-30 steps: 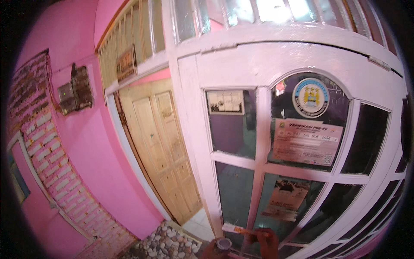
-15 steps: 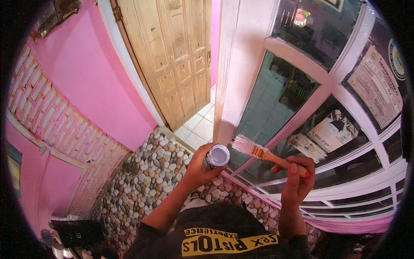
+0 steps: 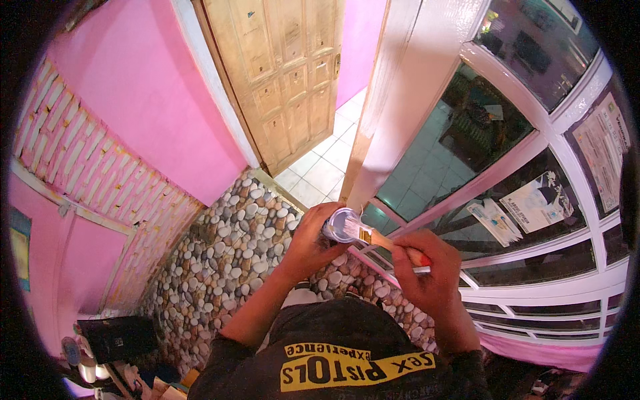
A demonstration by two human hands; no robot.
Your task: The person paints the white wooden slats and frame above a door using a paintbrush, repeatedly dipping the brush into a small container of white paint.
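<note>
The left hand (image 3: 313, 243) has its fingers wrapped around a small round paint tin (image 3: 341, 225), held up just before the white window frame (image 3: 427, 87). The right hand (image 3: 430, 273) has its fingers closed around the handle of a paintbrush (image 3: 383, 241), whose bristles dip into the tin. Below lies a pebble-patterned wall (image 3: 227, 260).
</note>
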